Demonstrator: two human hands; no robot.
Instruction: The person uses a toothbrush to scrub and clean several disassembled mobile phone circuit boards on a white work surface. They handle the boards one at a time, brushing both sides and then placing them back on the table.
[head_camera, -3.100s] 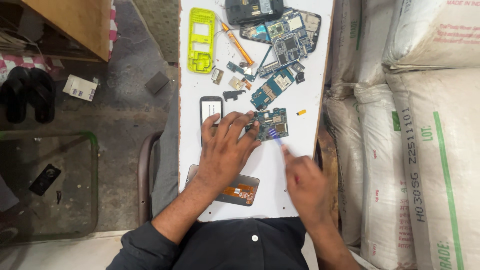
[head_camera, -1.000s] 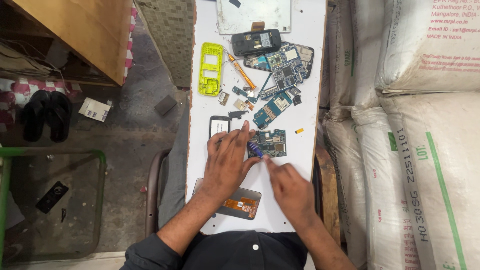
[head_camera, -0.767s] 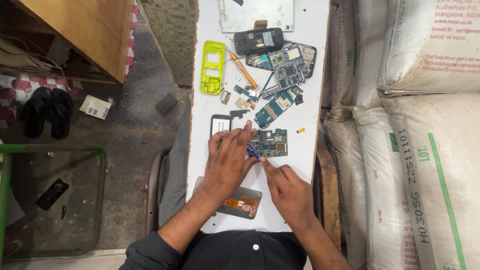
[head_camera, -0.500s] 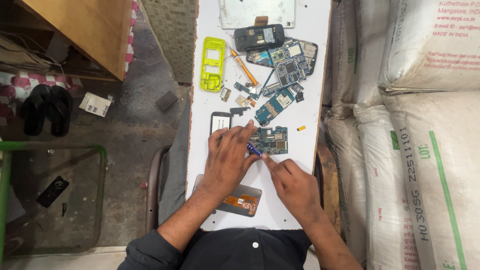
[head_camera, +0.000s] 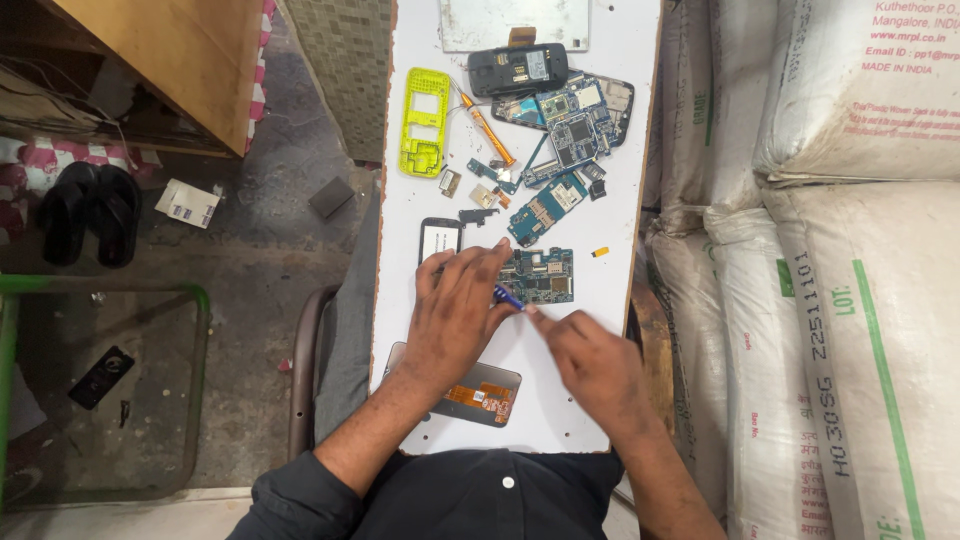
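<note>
On the white board, the right hand (head_camera: 598, 362) is pinching a blue-tipped tool (head_camera: 507, 296) against the circuit board (head_camera: 540, 276), which the left hand (head_camera: 462, 312) is pressing flat; the next move likely needs steady, fine pressure

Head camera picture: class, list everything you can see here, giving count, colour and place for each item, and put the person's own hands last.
Board: one, white, centre, bearing the parts.
Phone frame: one, yellow, upper left of board.
Screwdriver: one, orange handle, right of the frame.
Black phone body: one, top of board.
Circuit boards: several, blue-green, upper right of board.
Circuit board: one, dark green, at the fingertips.
Small phone: one, black, white screen, above the left hand.
Display panel: one, grey with orange ribbon, near edge.
Sacks: several, white, right.
Sandals: a pair, black, floor at left.
Left hand: on the board.
Right hand: holds a small blue tool.
</note>
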